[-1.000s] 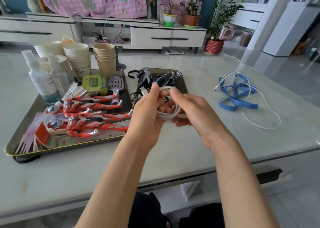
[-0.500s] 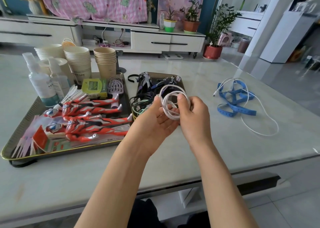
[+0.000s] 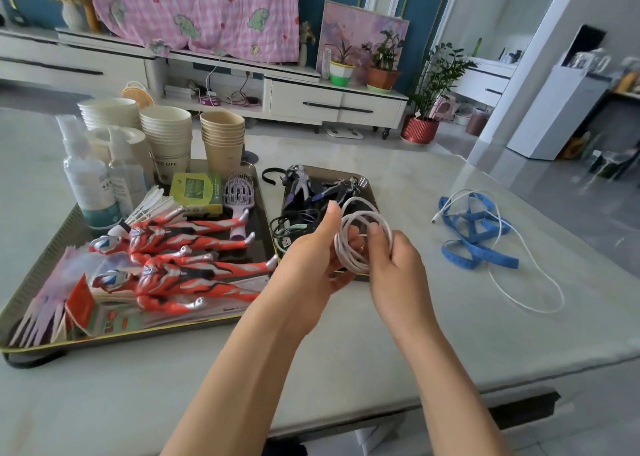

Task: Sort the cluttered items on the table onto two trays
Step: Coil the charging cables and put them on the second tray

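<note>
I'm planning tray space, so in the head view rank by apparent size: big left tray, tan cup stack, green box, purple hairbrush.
1. big left tray
2. tan cup stack, farther back, so unsure
3. green box and purple hairbrush look alike; unranked

Beyond the pale marble surface (image 3: pixel 138 386) we see a low white cabinet (image 3: pixel 336 106) against a teal wall (image 3: pixel 310 2), with a pink checked cloth (image 3: pixel 194 9) hanging above it. Potted plants (image 3: pixel 384 50) stand on top, and the grey floor (image 3: pixel 571 192) lies to the right (glossy, catching the light).
</note>
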`<action>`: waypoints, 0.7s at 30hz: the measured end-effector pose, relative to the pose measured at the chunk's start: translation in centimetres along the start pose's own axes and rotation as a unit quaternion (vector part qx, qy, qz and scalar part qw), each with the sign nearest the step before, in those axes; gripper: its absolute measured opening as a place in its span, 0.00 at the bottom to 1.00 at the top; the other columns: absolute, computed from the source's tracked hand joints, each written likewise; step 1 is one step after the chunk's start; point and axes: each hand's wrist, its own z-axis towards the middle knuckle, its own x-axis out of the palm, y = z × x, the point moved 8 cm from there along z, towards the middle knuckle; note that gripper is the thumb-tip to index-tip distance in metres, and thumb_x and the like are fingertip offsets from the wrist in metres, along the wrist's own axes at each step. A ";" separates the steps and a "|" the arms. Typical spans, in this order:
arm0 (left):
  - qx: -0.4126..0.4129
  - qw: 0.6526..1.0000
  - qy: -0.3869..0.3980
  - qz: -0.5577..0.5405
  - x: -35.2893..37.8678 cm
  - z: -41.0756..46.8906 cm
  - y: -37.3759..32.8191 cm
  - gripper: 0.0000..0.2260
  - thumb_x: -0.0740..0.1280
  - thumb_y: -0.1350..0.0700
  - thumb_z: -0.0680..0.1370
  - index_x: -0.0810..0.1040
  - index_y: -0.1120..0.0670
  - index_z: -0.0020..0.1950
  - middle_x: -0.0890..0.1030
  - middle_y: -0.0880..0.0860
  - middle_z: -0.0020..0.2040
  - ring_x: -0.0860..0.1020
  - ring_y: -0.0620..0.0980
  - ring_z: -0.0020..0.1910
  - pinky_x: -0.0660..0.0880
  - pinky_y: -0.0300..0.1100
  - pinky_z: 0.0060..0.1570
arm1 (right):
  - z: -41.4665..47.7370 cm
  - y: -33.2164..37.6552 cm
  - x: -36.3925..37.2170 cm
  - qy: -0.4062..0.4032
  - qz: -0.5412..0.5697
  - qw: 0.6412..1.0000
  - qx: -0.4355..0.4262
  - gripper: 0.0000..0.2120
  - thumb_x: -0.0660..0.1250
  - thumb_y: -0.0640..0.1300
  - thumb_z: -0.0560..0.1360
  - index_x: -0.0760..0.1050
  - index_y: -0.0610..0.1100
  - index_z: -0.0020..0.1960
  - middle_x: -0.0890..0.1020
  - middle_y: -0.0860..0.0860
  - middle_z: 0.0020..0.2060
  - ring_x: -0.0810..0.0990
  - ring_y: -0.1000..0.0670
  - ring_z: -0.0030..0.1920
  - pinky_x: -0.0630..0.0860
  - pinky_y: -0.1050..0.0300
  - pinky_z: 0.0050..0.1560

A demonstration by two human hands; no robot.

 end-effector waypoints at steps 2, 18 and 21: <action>0.000 1.000 0.007 -0.027 -0.5 0.1 -0.2 0.16 0.59 0.45 0.79 0.75 0.53 0.39 0.77 0.48 0.32 0.76 0.45 0.33 0.71 0.40 0.44 | 0.2 0.8 0.5 0.012 -0.036 0.999 -0.032 0.07 0.60 0.48 0.79 0.71 0.45 0.44 0.78 0.52 0.36 0.75 0.48 0.40 0.67 0.63 0.35; -0.004 0.996 -0.011 -0.091 -3.1 0.5 -0.4 0.15 0.62 0.50 0.79 0.70 0.55 0.34 0.61 0.47 0.23 0.62 0.45 0.23 0.62 0.38 0.32 | 0.3 3.5 4.2 0.169 -0.302 0.932 -0.106 0.10 0.53 0.48 0.81 0.70 0.43 0.53 0.79 0.45 0.49 0.76 0.42 0.50 0.70 0.52 0.42; -0.001 0.993 0.010 -0.121 -2.6 0.6 -0.7 0.15 0.59 0.54 0.81 0.70 0.57 0.35 0.62 0.47 0.21 0.63 0.44 0.21 0.64 0.38 0.31 | 0.4 4.0 3.7 0.151 -0.318 0.927 -0.131 0.14 0.53 0.50 0.81 0.72 0.42 0.52 0.79 0.45 0.43 0.76 0.41 0.49 0.69 0.51 0.41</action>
